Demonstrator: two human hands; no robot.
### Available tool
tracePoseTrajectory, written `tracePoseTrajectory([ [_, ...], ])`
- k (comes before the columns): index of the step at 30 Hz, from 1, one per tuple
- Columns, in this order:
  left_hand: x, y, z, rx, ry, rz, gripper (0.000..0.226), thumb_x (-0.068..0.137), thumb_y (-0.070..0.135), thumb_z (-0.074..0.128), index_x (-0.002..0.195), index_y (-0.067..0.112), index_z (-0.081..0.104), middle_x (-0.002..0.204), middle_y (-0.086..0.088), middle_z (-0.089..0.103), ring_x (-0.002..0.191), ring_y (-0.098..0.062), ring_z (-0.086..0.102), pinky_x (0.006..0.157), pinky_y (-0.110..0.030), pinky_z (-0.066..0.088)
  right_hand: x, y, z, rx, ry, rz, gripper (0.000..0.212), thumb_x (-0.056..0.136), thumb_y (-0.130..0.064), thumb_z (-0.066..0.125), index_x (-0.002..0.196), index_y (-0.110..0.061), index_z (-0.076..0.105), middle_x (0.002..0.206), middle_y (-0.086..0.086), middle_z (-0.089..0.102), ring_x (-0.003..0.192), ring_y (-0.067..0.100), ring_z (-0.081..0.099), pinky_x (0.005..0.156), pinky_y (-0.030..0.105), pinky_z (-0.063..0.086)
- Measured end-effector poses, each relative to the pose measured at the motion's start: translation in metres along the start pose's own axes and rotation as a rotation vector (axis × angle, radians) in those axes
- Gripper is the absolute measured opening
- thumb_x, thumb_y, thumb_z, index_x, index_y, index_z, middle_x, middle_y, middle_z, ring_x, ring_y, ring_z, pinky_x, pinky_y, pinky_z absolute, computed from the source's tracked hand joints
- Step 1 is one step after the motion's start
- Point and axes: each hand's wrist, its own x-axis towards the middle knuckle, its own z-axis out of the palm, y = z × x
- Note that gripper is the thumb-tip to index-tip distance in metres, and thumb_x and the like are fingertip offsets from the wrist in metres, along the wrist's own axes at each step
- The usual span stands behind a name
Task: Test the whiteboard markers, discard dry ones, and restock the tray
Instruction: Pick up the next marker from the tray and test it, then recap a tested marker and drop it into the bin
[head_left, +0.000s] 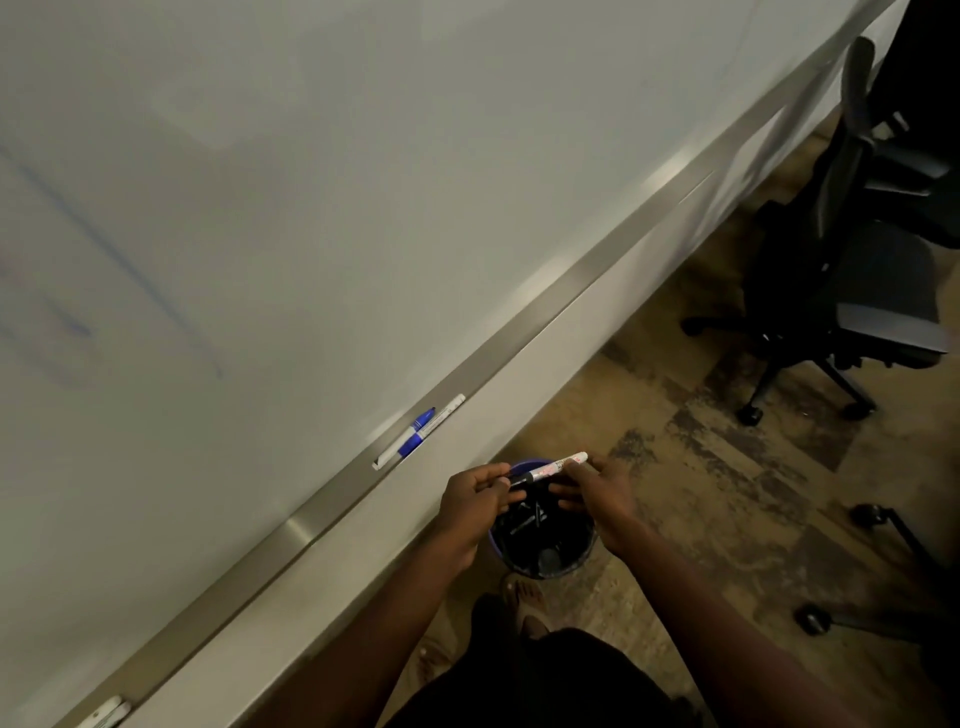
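A white-barrelled marker (553, 467) with a dark cap end is held level over a small blue bin (540, 540) on the floor. My left hand (475, 501) pinches its dark cap end and my right hand (602, 491) grips the white barrel end. Dark marker-like items lie inside the bin. On the metal tray (545, 306) under the whiteboard (311, 182) lie two markers side by side: one with blue caps (415, 434) and a white one (441, 418). Faint blue strokes (104, 249) mark the board's left part.
A black office chair (857, 260) stands at the right on the patterned floor, with another chair's wheeled base (878, 566) nearer me. A white object (104, 713) rests on the tray at the bottom left. My foot (524, 597) is just behind the bin.
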Motion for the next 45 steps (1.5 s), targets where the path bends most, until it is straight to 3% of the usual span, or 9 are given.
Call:
tracePoseTrajectory([
  [6,0.010,0.009,0.001,0.255,-0.074,-0.012,0.053,0.102,0.018,0.054,0.153,0.017,0.040,0.154,-0.005,0.047,0.137,-0.025,0.049,0.114,-0.043,0.044,0.018,0.002,-0.017,-0.211,0.042,0.114,0.052,0.107,-0.022,0.044,0.155,-0.011,0.030,0.123,0.020,0.062,0.094,0.029,0.067,0.067,0.035,0.053],
  [13,0.013,0.001,-0.020,0.241,-0.001,0.039,0.049,0.101,0.023,0.059,0.149,0.022,0.047,0.146,-0.004,0.056,0.123,-0.017,0.057,0.110,-0.044,0.048,0.022,0.007,-0.025,-0.145,0.045,0.073,0.041,0.106,-0.020,0.049,0.145,-0.006,0.046,0.120,0.018,0.067,0.099,0.029,0.069,0.073,0.036,0.054],
  [17,0.012,-0.002,-0.040,0.209,0.093,0.080,0.047,0.099,0.022,0.062,0.145,0.025,0.052,0.142,-0.003,0.060,0.128,-0.021,0.058,0.109,-0.045,0.049,0.025,0.005,-0.019,-0.143,-0.007,0.045,0.040,0.106,-0.021,0.050,0.143,-0.005,0.048,0.118,0.016,0.069,0.101,0.028,0.071,0.073,0.034,0.055],
  [22,0.005,-0.005,-0.069,0.148,0.236,0.113,0.043,0.097,0.018,0.065,0.139,0.023,0.057,0.134,0.000,0.065,0.123,-0.020,0.062,0.105,-0.046,0.052,0.028,-0.011,0.007,-0.147,-0.042,-0.021,0.030,0.104,-0.022,0.054,0.131,-0.010,0.060,0.105,0.012,0.073,0.094,0.024,0.074,0.080,0.037,0.061],
  [27,-0.002,-0.009,-0.095,0.107,0.361,0.140,0.036,0.096,0.019,0.066,0.132,0.018,0.063,0.122,-0.002,0.069,0.117,-0.022,0.064,0.101,-0.048,0.055,0.024,-0.027,0.048,-0.230,-0.177,-0.167,0.025,0.099,-0.021,0.064,0.120,-0.010,0.066,0.100,0.010,0.075,0.084,0.018,0.075,0.073,0.031,0.063],
  [30,-0.008,-0.010,-0.104,0.076,0.401,0.137,0.036,0.097,0.017,0.065,0.132,0.017,0.063,0.121,-0.005,0.070,0.115,-0.023,0.065,0.102,-0.046,0.055,0.021,-0.038,0.080,-0.466,-0.189,-0.351,0.024,0.095,-0.026,0.068,0.118,-0.017,0.070,0.099,0.001,0.076,0.083,0.013,0.075,0.083,0.039,0.063],
  [32,-0.014,-0.013,-0.109,0.059,0.420,0.140,0.036,0.097,0.017,0.065,0.133,0.017,0.062,0.121,-0.005,0.070,0.115,-0.023,0.065,0.103,-0.047,0.054,0.023,-0.044,0.102,-0.653,-0.162,-0.468,0.028,0.092,-0.031,0.070,0.118,-0.023,0.070,0.105,-0.004,0.074,0.088,0.012,0.073,0.087,0.036,0.060],
  [37,-0.028,-0.024,-0.121,0.018,0.472,0.140,0.037,0.097,0.019,0.066,0.134,0.020,0.062,0.127,-0.002,0.069,0.118,-0.021,0.064,0.104,-0.048,0.053,0.034,-0.050,0.145,-1.044,-0.242,-0.763,0.039,0.091,-0.025,0.070,0.129,-0.020,0.065,0.130,0.002,0.063,0.114,0.021,0.062,0.094,0.032,0.050],
  [45,-0.047,-0.045,-0.147,-0.062,0.561,0.116,0.039,0.094,0.018,0.069,0.132,0.024,0.064,0.125,0.001,0.070,0.114,-0.016,0.065,0.105,-0.048,0.052,0.053,-0.041,0.168,-1.438,-0.188,-0.927,0.028,0.094,-0.023,0.064,0.122,-0.020,0.062,0.122,0.002,0.066,0.118,0.022,0.054,0.098,0.036,0.046],
])
